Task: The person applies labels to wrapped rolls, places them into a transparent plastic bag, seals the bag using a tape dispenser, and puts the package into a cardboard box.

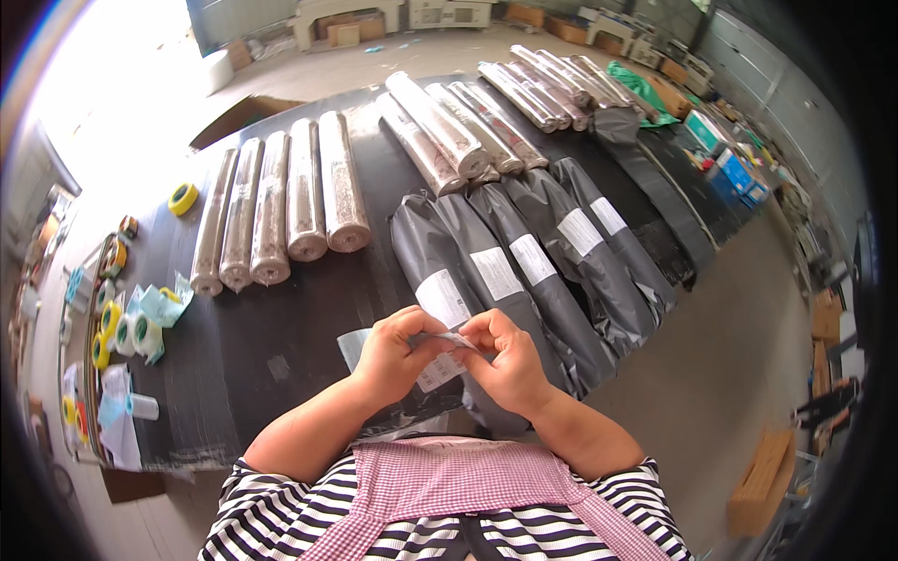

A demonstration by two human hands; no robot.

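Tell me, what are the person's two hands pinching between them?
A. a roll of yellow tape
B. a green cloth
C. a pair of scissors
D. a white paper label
D: the left hand and right hand meet on a white paper label, above a grey plastic-wrapped roll.

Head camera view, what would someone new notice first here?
Both hands, left hand and right hand, pinch a white label at the near table edge. Beyond them lie grey bagged rolls with white labels; clear-wrapped brown rolls lie further left, tape rolls at the far left.
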